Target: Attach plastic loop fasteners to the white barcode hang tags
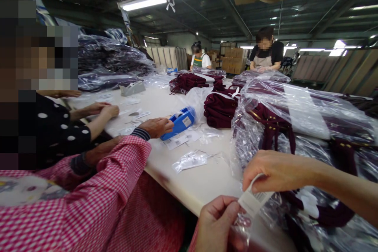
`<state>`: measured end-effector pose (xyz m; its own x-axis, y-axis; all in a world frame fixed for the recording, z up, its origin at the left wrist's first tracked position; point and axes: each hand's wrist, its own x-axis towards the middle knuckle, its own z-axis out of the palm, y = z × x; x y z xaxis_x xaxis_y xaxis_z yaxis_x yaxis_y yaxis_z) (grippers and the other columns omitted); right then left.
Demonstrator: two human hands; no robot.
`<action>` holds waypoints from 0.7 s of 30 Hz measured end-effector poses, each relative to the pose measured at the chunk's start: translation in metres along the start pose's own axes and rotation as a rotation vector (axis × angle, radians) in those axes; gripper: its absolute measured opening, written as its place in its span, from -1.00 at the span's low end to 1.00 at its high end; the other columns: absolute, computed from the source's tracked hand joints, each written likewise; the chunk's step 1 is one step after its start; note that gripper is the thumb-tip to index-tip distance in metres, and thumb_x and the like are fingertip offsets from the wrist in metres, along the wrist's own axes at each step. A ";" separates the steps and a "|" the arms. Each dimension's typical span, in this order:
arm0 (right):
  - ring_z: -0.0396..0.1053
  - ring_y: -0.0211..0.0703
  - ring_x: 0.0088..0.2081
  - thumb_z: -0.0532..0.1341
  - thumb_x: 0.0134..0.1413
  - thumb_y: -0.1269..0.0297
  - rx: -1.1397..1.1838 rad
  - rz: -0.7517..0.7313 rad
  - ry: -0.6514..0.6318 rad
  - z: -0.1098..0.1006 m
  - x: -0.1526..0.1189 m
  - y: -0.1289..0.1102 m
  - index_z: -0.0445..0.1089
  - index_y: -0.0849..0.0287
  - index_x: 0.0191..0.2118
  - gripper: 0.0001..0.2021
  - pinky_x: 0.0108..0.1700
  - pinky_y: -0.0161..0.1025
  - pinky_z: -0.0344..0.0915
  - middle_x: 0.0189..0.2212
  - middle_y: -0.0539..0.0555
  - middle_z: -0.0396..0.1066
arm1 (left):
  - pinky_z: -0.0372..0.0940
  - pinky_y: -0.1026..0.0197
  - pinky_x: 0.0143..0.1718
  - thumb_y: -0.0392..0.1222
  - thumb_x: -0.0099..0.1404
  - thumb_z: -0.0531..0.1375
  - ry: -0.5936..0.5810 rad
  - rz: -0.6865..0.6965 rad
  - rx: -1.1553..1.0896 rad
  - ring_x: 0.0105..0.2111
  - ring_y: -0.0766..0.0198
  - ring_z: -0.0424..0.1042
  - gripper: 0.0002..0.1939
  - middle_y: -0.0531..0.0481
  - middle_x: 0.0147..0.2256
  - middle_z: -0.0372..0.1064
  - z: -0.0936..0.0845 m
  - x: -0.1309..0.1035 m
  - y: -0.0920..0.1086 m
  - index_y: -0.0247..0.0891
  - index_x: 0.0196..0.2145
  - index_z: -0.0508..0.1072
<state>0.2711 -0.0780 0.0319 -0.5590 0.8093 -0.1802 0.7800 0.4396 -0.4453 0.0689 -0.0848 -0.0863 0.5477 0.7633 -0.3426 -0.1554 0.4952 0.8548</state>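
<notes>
Near the table's front edge, my left hand (pixel 218 220) pinches one end of a white paper tag (pixel 251 203) between thumb and finger. My right hand (pixel 268 171) grips the tag's upper part, which curls up between the fingers; a barcode shows beneath them. Just under my left fingers is a bit of clear, shiny plastic (pixel 243 224), its contents too small to make out. Beside and behind my right hand lie maroon garments (pixel 273 122) in clear plastic bags (pixel 307 106), with white strips and brass-coloured eyelets.
A co-worker in a pink checked sleeve (pixel 126 165) reaches to a blue tape dispenser (pixel 178 124). Another person's hands (pixel 103 112) are further left. Clear packets with labels (pixel 190 160) lie on the white table (pixel 165 167). Two people stand across it, behind bagged piles.
</notes>
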 end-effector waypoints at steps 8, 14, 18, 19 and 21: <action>0.44 -0.20 -0.24 0.15 0.05 0.44 -0.085 0.032 0.080 0.000 -0.001 -0.004 0.53 0.04 -0.21 -0.75 -0.14 -0.30 0.16 -0.31 -0.05 0.55 | 0.20 0.42 -0.74 -0.01 -0.03 0.40 0.082 0.061 -0.089 -0.56 0.24 0.50 -0.67 -0.04 -0.46 0.50 0.001 0.001 -0.004 -0.32 -0.45 0.46; 0.43 -0.22 -0.27 0.14 0.02 0.50 -0.126 0.000 0.114 0.000 -0.003 -0.009 0.52 0.06 -0.23 -0.72 -0.20 -0.32 0.15 -0.34 -0.04 0.53 | 0.22 0.42 -0.73 -0.02 0.02 0.37 0.115 0.061 -0.103 -0.57 0.26 0.49 -0.70 -0.01 -0.48 0.49 0.004 0.000 -0.002 -0.32 -0.48 0.45; 0.41 -0.25 -0.32 0.13 0.02 0.50 -0.136 -0.025 0.133 0.002 -0.005 -0.011 0.52 0.09 -0.26 -0.74 -0.26 -0.35 0.15 -0.37 -0.03 0.50 | 0.24 0.40 -0.74 0.03 0.00 0.37 0.123 0.098 -0.062 -0.55 0.24 0.48 -0.67 -0.01 -0.52 0.48 0.006 -0.003 0.001 -0.31 -0.48 0.46; 0.41 -0.25 -0.32 0.13 0.02 0.51 -0.132 -0.026 0.134 0.002 -0.005 -0.011 0.52 0.09 -0.26 -0.74 -0.26 -0.35 0.15 -0.38 -0.03 0.50 | 0.24 0.40 -0.74 0.04 -0.01 0.37 0.120 0.104 -0.048 -0.54 0.24 0.47 -0.66 -0.02 -0.54 0.48 0.007 -0.004 0.001 -0.31 -0.48 0.47; 0.41 -0.25 -0.32 0.13 0.00 0.52 -0.122 -0.023 0.136 0.004 -0.005 -0.009 0.52 0.10 -0.27 -0.73 -0.26 -0.36 0.16 -0.38 -0.03 0.49 | 0.23 0.41 -0.73 0.06 -0.01 0.37 0.112 0.106 -0.021 -0.56 0.26 0.45 -0.65 -0.04 -0.56 0.48 0.007 -0.004 0.001 -0.32 -0.47 0.49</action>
<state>0.2659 -0.0875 0.0337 -0.5405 0.8400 -0.0471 0.8004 0.4961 -0.3366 0.0724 -0.0902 -0.0818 0.4319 0.8530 -0.2929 -0.2253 0.4165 0.8807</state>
